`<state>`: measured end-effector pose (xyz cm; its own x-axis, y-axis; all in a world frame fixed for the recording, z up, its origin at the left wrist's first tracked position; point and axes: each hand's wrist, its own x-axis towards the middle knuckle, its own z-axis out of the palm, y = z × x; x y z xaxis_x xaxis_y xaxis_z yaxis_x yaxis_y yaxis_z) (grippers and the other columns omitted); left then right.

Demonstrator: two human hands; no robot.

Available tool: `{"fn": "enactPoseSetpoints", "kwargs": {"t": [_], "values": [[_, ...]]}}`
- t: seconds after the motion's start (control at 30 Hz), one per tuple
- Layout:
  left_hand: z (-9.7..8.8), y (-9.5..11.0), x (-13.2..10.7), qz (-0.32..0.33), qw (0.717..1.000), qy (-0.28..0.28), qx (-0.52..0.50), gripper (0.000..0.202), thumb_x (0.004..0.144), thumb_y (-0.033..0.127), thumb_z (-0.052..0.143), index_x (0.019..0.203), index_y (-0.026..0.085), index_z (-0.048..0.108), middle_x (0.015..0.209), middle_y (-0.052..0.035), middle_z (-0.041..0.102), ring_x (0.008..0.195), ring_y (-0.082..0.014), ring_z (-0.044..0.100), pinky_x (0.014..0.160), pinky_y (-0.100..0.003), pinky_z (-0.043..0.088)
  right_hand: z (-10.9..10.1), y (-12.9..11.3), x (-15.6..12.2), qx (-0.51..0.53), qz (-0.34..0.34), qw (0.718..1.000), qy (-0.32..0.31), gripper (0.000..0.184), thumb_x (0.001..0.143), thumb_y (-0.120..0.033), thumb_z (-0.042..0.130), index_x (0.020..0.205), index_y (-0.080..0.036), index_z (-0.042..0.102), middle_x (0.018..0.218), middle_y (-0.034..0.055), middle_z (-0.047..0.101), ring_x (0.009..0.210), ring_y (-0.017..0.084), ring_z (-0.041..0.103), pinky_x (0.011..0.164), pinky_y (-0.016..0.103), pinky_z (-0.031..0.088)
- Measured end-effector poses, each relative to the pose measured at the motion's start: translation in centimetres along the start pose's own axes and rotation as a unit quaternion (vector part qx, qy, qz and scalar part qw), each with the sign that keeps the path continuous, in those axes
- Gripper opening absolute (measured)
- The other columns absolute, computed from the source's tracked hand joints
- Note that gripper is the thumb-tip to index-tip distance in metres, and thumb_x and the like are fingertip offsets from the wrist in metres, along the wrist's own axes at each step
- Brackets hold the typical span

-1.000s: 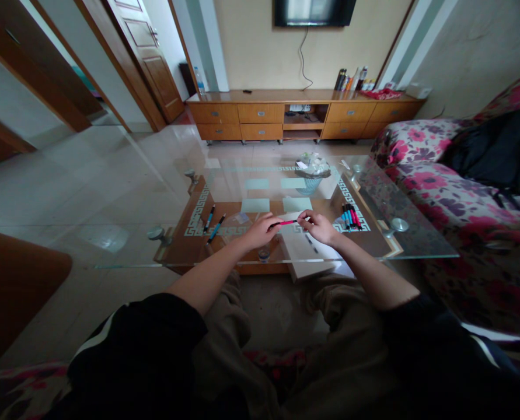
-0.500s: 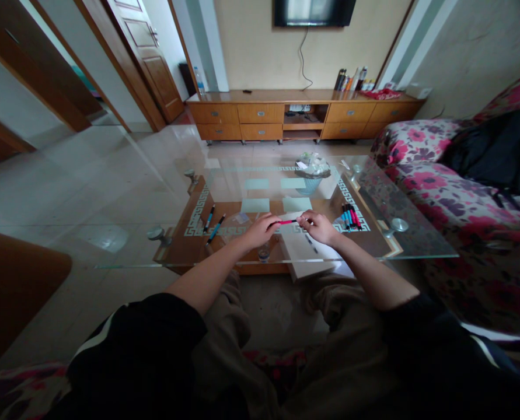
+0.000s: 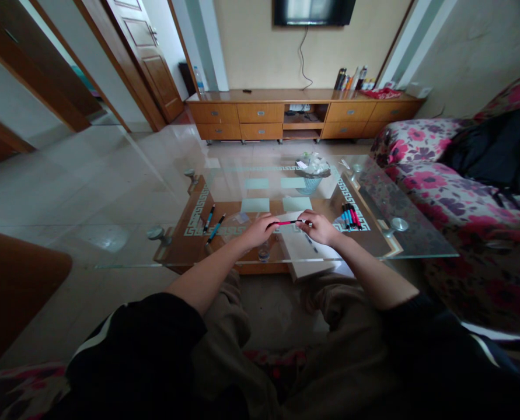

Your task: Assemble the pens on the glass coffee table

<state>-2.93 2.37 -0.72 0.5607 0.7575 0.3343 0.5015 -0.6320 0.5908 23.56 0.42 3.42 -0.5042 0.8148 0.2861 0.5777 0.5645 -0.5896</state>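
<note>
A red and black pen is held level above the glass table, stretched between my two hands. My left hand pinches its red end. The fingers of my right hand are closed round its black end. To the right lies a row of blue and red pens with black parts, side by side. Two blue and black pens lie apart on the left, one pen farther back and the other pen nearer me.
Beneath the glass are a white box and a small clear cup. A lined waste basket stands past the table. A flowered sofa flanks the right side; a wooden cabinet runs along the wall.
My right hand has shifted slightly and a little more of the pen's black part shows between the hands. The pens on the table have stayed put.
</note>
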Motion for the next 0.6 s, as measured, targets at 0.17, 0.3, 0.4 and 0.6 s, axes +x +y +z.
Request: {"fn": "enactPoseSetpoints", "kwargs": {"t": [0.17, 0.3, 0.4, 0.6], "values": [[0.0, -0.1, 0.0, 0.001, 1.0, 0.001, 0.002, 0.025, 0.103, 0.029, 0.051, 0.11, 0.016, 0.072, 0.098, -0.0082, 0.066, 0.092, -0.0198, 0.061, 0.086, -0.032, 0.048, 0.0, -0.2, 0.2, -0.017, -0.015, 1.0, -0.016, 0.025, 0.101, -0.033, 0.054, 0.086, -0.019, 0.068, 0.089, 0.0061, 0.062, 0.081, 0.018, 0.06, 0.077, 0.029, 0.044], [-0.1, -0.2, 0.0, 0.003, 1.0, 0.005, 0.0, 0.024, 0.101, 0.029, 0.053, 0.11, 0.017, 0.073, 0.1, -0.0082, 0.068, 0.094, -0.0199, 0.062, 0.088, -0.032, 0.049, 0.1, 0.1, 0.1, -0.022, -0.018, 1.0, -0.005, 0.023, 0.101, -0.034, 0.054, 0.092, -0.019, 0.069, 0.091, 0.0063, 0.062, 0.079, 0.018, 0.059, 0.077, 0.029, 0.045], [0.0, 0.0, -0.1, 0.002, 1.0, 0.012, -0.017, 0.024, 0.101, 0.029, 0.055, 0.112, 0.019, 0.073, 0.105, -0.0089, 0.07, 0.098, -0.0205, 0.064, 0.091, -0.034, 0.05, 0.3, 0.4, 0.0, -0.031, -0.015, 0.999, 0.019, 0.024, 0.1, -0.036, 0.055, 0.097, -0.019, 0.071, 0.093, 0.0073, 0.062, 0.078, 0.018, 0.06, 0.076, 0.03, 0.047], [-0.1, 1.2, 0.0, 0.008, 0.999, 0.015, -0.045, 0.028, 0.102, 0.028, 0.051, 0.118, 0.019, 0.071, 0.115, -0.01, 0.073, 0.104, -0.0216, 0.065, 0.096, -0.036, 0.05, 0.5, 0.8, 0.1, -0.01, 0.009, 0.996, 0.087, 0.026, 0.096, -0.037, 0.06, 0.113, -0.018, 0.068, 0.108, 0.0099, 0.065, 0.075, 0.018, 0.063, 0.078, 0.033, 0.053]]}}
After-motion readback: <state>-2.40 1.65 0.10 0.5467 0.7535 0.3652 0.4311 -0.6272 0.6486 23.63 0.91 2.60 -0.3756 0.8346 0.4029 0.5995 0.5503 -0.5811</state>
